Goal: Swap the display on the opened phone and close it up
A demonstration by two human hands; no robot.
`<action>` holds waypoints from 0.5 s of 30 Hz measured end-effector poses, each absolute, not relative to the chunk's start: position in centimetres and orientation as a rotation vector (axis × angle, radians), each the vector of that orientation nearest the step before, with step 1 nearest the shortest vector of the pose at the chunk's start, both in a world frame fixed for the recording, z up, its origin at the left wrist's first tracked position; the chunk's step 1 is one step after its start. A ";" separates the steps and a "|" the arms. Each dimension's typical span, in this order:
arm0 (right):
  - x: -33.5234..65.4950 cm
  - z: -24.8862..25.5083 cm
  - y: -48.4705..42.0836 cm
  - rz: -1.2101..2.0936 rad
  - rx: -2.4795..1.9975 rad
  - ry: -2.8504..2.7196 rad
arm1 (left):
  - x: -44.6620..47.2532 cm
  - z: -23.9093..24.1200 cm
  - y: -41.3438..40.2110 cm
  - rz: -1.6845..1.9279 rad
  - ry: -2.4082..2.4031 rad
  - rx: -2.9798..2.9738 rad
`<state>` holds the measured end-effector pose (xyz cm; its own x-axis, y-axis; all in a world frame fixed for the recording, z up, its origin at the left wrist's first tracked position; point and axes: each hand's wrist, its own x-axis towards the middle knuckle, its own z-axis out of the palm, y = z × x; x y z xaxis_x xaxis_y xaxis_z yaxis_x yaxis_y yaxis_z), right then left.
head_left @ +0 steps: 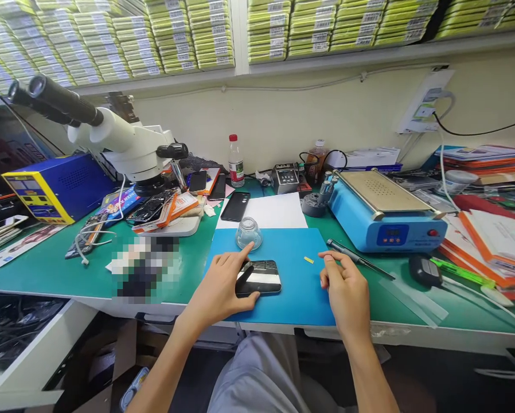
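My left hand [223, 287] is around the left end of a dark phone [261, 278] lying on a blue mat. Its thumb is at the phone's near edge, and a finger reaches past the far edge. A pale band crosses the phone's glossy face. Just beyond that finger stands a small clear glass jar [249, 234]. My right hand [347, 287] hovers over the mat's right edge, fingers curled in with thumb against index; anything between them is too small to make out. A small yellow strip [309, 260] lies to its left, and a slim screwdriver-like tool [361, 259] lies behind it.
A microscope [124, 137] and a blue-yellow box [63, 183] stand left. A blue heating plate machine [382, 212] sits at right, near a black charger-like block [425, 271]. Behind the jar is another phone [235, 206] on white paper. An open drawer [29, 332] juts out lower left.
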<state>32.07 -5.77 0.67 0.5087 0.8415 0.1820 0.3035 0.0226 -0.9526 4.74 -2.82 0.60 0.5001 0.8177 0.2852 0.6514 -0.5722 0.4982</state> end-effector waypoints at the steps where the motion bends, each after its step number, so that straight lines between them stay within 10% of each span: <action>1: 32.1 0.7 -5.8 0.559 -1.547 -1.022 | 4.7 0.6 -2.8 0.717 1.230 2.420; 15: 32.0 0.9 -5.8 0.563 -1.549 -1.023 | 4.6 0.6 -3.0 0.715 1.238 2.416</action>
<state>31.96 -5.82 0.86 0.5069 0.8438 0.1763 0.3018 0.0179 -0.9532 4.64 -3.01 0.57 0.4959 0.8215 0.2814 0.6545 -0.5666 0.5006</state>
